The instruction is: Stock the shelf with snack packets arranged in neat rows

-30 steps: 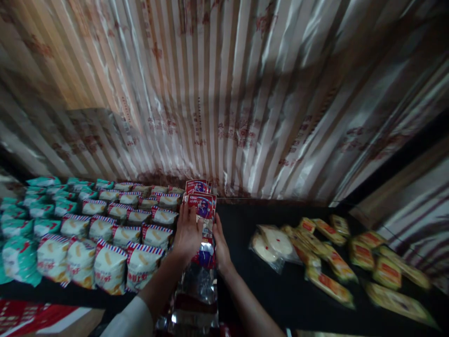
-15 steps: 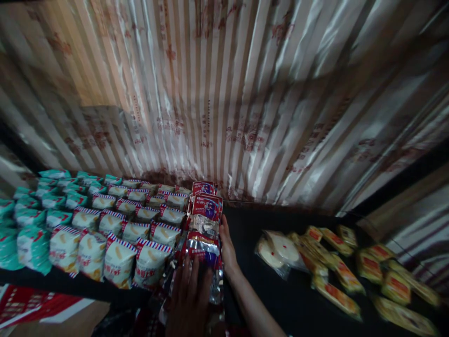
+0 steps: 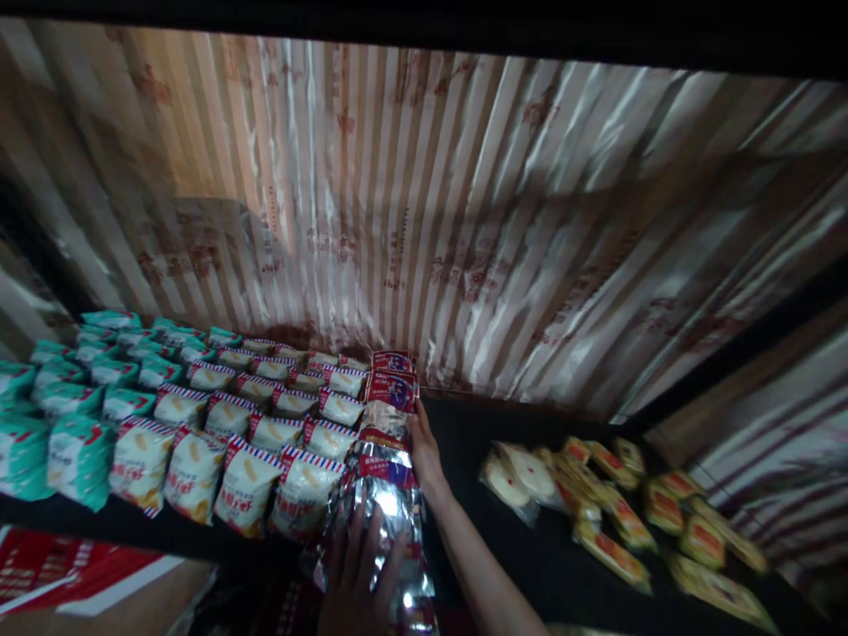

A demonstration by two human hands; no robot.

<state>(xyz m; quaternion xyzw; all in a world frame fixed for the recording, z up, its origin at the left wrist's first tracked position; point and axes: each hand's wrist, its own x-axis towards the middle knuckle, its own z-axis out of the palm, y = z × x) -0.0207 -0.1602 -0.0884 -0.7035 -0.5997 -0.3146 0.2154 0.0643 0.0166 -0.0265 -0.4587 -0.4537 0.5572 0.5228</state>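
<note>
A row of red and silver snack packets (image 3: pixel 388 435) overlaps along the black shelf, running from the back wall toward me. My left hand (image 3: pixel 361 570) lies on the shiny silver near end of the row, palm down with fingers spread. Against the row's right side is my right hand (image 3: pixel 427 450), fingers stretched forward along the packet edges and partly hidden by them. To the left of the row, touching or nearly touching it, stand several white snack bags (image 3: pixel 306 495) with striped tops.
Teal bags (image 3: pixel 79 455) fill the far left. On the right lie loose yellow packs (image 3: pixel 613 552) and a clear pack of round white pieces (image 3: pixel 530 473). A striped sheet (image 3: pixel 390 203) covers the back. A red-printed open carton (image 3: pixel 72 570) is at lower left; a dark beam (image 3: pixel 424 40) runs overhead.
The view has tilted up slightly, bringing the overhead beam into sight. More of the silver near part of the row now shows around my left hand. My right hand stays at the row's side.
</note>
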